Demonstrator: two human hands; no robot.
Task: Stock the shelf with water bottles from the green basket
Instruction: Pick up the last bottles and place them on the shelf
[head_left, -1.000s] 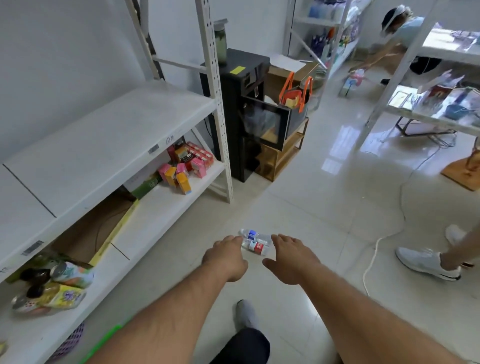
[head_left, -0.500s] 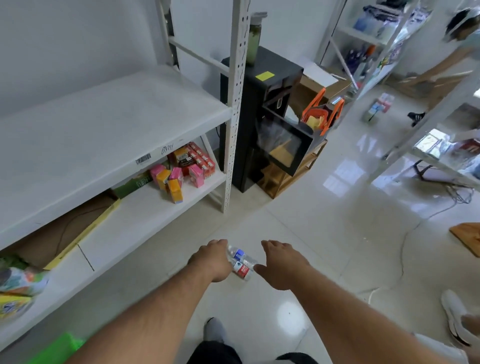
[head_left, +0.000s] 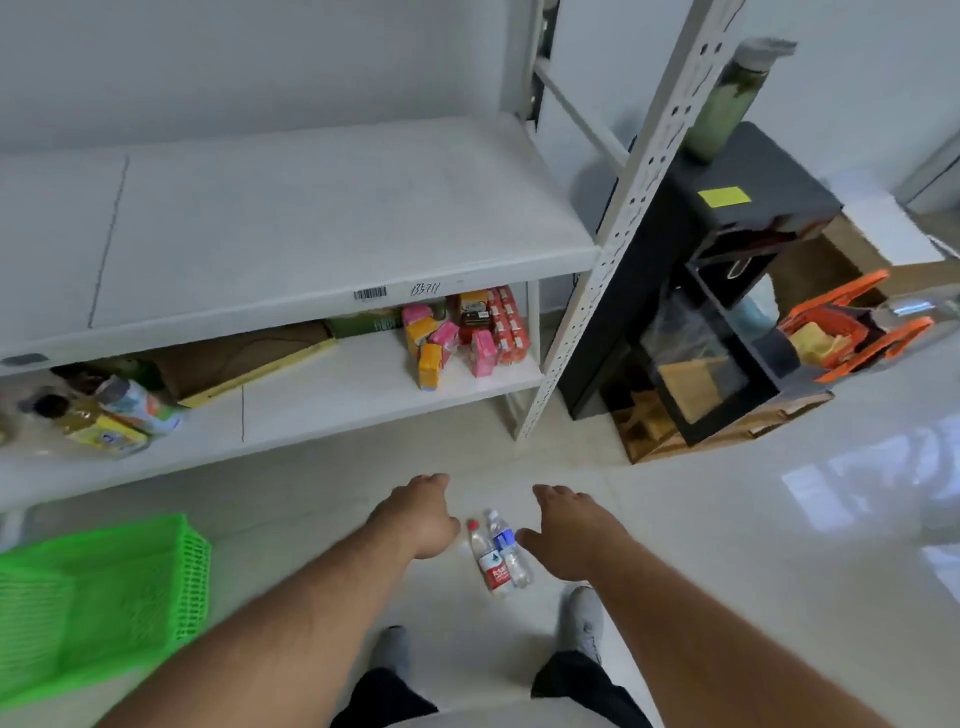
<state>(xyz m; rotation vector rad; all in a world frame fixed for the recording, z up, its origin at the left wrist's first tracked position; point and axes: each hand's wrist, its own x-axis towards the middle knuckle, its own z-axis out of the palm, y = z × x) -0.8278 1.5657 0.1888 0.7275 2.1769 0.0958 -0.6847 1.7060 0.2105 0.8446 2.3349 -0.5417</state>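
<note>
Well, 2 clear plastic bottles btwn hands.

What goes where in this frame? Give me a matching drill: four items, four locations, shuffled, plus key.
Items
1. green plastic mesh basket
2. two clear water bottles, one red-labelled, one blue-labelled
3. pink and orange small cartons
4. yellow sticky note

Locations
A. on the lower white shelf board
B. on top of the black cabinet
C. on the floor at far left
D. on the floor between the left hand and right hand

Pairs: 1-C, 2-D, 3-A, 4-B
</note>
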